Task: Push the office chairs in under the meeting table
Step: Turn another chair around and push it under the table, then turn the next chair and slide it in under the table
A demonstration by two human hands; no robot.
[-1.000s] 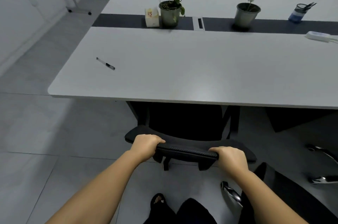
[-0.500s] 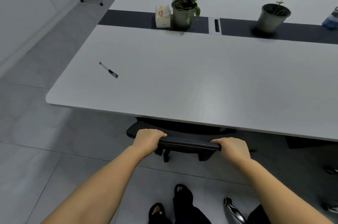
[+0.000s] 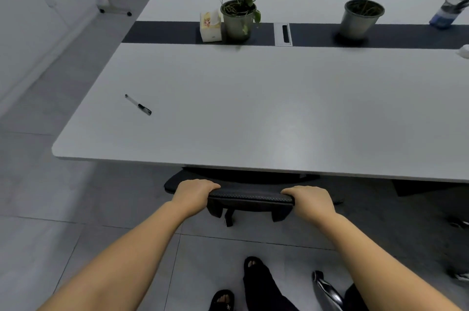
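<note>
Hands: left hand and right hand grip the chair backrest.
Change: seat now hidden under the meeting table — backrest at its near edge.
Meaning: this chair looks nearly done.

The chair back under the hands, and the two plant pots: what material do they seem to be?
Chair back: looks like black woven mesh or fabric, given its dotted, matte texture. Plant pots: seemingly grey metal or glazed ceramic with a dull sheen; which one stays unclear.

Only one view: head camera, worn high, faces forward and down across the surface; my forearms enter from the bottom edge.
</note>
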